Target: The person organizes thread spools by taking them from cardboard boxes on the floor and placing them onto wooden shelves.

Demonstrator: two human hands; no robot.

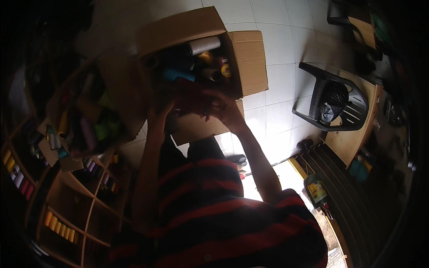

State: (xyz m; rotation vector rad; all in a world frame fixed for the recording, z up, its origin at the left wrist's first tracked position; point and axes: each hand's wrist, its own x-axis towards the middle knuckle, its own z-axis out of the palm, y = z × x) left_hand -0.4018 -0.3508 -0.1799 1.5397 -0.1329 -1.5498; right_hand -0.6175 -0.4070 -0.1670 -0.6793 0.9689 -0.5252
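Note:
In front of me stands an open cardboard box [252, 62] with its flaps spread. Inside lie several thread spools, among them a white one [204, 45], a blue one [178, 74] and a dark one with a round yellow label [225, 70]. Over the box's near side, my left hand [161, 107] and my right hand [223, 111] are closed from either side on a dark reddish thing [192, 94]. Deep shadow hides its kind and most of the left fingers; the right fingers curl over it.
Wooden shelves [91, 201] with rows of coloured thread cones [59, 227] stand at the left. Beside them is a shadowed pile of mixed spools [89, 120]. A dark plastic chair [313, 91] holding a black bag [334, 100] stands at right, above a green container [316, 190].

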